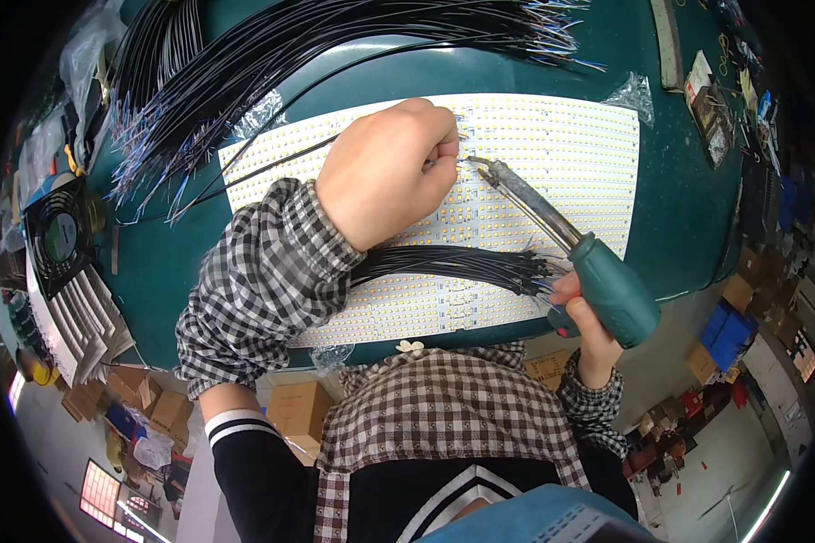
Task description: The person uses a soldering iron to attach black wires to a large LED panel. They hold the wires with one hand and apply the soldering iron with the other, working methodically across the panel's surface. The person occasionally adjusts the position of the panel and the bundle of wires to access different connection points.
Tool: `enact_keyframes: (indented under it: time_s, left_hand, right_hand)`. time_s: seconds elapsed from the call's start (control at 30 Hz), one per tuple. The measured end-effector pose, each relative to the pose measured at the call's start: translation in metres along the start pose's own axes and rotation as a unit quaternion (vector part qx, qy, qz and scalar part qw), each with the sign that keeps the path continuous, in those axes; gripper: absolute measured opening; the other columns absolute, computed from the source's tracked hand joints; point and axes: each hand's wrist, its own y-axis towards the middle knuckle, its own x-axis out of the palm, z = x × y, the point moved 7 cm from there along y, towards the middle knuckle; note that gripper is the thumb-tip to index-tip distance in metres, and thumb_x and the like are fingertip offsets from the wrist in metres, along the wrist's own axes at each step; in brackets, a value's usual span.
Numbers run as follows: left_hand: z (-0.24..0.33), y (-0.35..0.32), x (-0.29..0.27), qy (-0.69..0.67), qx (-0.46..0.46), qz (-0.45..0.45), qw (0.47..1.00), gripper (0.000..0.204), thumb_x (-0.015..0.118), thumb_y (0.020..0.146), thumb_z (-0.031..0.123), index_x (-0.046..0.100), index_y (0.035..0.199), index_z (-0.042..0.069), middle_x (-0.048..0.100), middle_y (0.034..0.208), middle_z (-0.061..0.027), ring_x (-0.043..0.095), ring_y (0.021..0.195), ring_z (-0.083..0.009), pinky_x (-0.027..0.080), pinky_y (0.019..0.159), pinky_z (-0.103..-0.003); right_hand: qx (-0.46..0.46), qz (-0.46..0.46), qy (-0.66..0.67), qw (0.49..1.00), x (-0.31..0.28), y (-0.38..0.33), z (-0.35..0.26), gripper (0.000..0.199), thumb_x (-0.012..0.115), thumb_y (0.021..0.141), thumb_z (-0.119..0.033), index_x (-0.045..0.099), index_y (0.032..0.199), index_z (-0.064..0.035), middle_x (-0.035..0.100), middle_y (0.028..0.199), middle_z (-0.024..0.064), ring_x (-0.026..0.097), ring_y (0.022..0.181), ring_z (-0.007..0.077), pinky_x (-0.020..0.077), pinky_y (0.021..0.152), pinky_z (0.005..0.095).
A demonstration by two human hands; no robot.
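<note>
A wide white LED board [589,172], covered with rows of small yellowish chips, lies on the green tabletop. My left hand [389,167] is above its middle, with fingers closed in a pinch on a thin black cable [276,161] that runs in from the left. The fingers hide the pinched end. In my right hand [593,335] is a soldering iron [611,290] with a thick green handle. Its tip points up and left, close to the left fingertips; whether it touches the board I cannot tell. A bundle of black cables [453,264] lies across the board below my left hand.
Large bundles of black cables [335,45] with bare coloured wire ends lie along the far side. A small black fan [62,233] and a stack of white sheets [80,317] sit at the left. A dark tool stand [711,113] is at the far right. Cardboard boxes [299,412] stand below the table.
</note>
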Motion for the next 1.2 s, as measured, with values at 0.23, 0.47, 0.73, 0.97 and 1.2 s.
enact_keyframes:
  time_s: [0.23,0.47,0.73,0.97,1.2]
  left_hand:
    - [0.000,-0.001,0.000,0.019,0.012,-0.002,1.000,0.006,0.065,0.078,0.004,0.061,0.082,0.002,0.061,0.079,-0.0118,0.061,0.070,-0.0259,0.050,0.063,-0.036]
    - [-0.001,0.000,0.000,0.005,0.006,0.006,1.000,0.006,0.063,0.077,0.007,0.059,0.076,0.003,0.062,0.079,-0.0142,0.063,0.074,-0.0352,0.050,0.067,-0.045]
    - [-0.001,0.000,0.000,0.010,0.008,0.006,1.000,0.006,0.063,0.077,0.007,0.059,0.077,0.003,0.062,0.079,-0.0144,0.063,0.074,-0.0356,0.050,0.067,-0.045]
    - [-0.001,-0.002,0.000,0.029,0.015,-0.003,0.999,0.008,0.066,0.080,0.005,0.062,0.086,0.001,0.060,0.079,-0.0100,0.059,0.069,-0.0223,0.050,0.063,-0.031]
    - [0.014,-0.044,-0.021,0.064,-0.028,0.003,0.998,0.033,0.072,0.080,0.001,0.062,0.111,0.004,0.061,0.111,-0.0151,0.063,0.080,-0.0269,0.053,0.071,-0.035]
  right_hand:
    - [0.001,-0.002,-0.024,1.000,-0.001,0.001,-0.001,0.056,0.076,0.079,0.003,0.055,0.131,0.0063,0.072,0.097,0.0115,0.069,0.088,0.0184,0.0559,0.082,0.0330]
    - [-0.010,-0.006,-0.050,0.999,-0.001,0.001,-0.001,0.054,0.077,0.078,0.004,0.056,0.128,0.0081,0.073,0.095,0.0113,0.070,0.086,0.0175,0.0567,0.079,0.0317]
    - [-0.021,0.048,-0.024,0.998,0.003,0.003,-0.013,0.033,0.072,0.087,-0.021,0.066,0.102,0.0077,0.069,0.091,0.0141,0.068,0.075,0.0227,0.0559,0.071,0.0332]
    - [-0.014,0.051,0.002,0.999,0.004,0.002,-0.012,0.033,0.069,0.089,-0.022,0.064,0.104,0.0073,0.067,0.090,0.0141,0.067,0.077,0.0237,0.0560,0.073,0.0367]
    - [-0.094,0.032,0.178,0.979,-0.011,0.015,0.008,0.039,0.061,0.095,-0.024,0.058,0.120,0.0059,0.064,0.095,0.0127,0.065,0.089,0.0261,0.0513,0.095,0.0564]
